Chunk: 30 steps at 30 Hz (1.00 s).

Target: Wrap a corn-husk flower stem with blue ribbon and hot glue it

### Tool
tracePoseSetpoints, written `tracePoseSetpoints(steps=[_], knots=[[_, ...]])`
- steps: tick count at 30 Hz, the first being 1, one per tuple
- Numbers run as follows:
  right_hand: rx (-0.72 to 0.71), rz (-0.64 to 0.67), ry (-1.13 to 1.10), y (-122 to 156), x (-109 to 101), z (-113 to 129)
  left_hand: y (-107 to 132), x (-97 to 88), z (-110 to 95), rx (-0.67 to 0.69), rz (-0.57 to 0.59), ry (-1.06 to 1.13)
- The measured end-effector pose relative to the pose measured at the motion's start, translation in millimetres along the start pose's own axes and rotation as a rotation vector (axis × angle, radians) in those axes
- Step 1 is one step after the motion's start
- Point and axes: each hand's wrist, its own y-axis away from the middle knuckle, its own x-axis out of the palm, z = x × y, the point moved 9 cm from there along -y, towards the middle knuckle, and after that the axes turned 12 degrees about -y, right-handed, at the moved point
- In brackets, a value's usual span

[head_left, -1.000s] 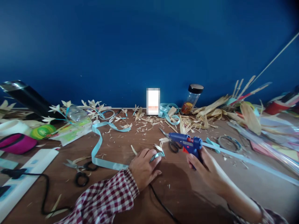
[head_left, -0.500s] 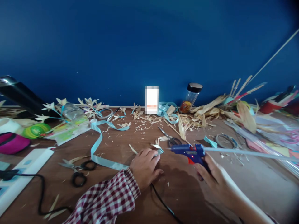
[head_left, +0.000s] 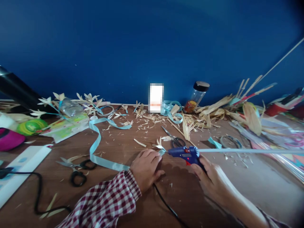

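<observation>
My right hand (head_left: 204, 169) is closed round the handle of a blue hot glue gun (head_left: 184, 152) with a red trigger. A long pale glue stick (head_left: 228, 151) sticks out of its back. The nozzle is at the end of a light blue ribbon (head_left: 104, 161), beside a small husk flower (head_left: 159, 145); whether it touches is too small to tell. My left hand (head_left: 146, 167) is closed on the ribbon by the flower, its fingertips partly hidden. The ribbon trails out to the left from under this hand.
Black-handled scissors (head_left: 77, 171) lie left of my left hand, and a second pair (head_left: 174, 139) lies beyond the glue gun. A white power strip (head_left: 21, 171) is at the left edge. Husk scraps, a black-lidded jar (head_left: 196, 96) and a blurred bright screen (head_left: 156, 98) stand toward the blue wall.
The glue gun has moved left, bringing its nozzle to the ribbon end by my left hand. My left hand stays nearly in place. The whole view has shifted slightly.
</observation>
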Motion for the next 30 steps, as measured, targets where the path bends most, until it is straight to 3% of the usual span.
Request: tracePoseSetpoints(steps=[17,25,30], knots=[[0.043,0.059,0.053,-3.9,8.9,-6.1,0.8,4.1,2.4,0.009,-0.029,-0.022],[-0.058,-0.033,0.022,0.4,-7.5,4.7,2.6,3.1,2.9,0.002,-0.035,-0.018],[0.073,-0.028,-0.051,-1.1,-11.8,0.4,2.4,4.2,4.2,-0.015,-0.06,-0.01]])
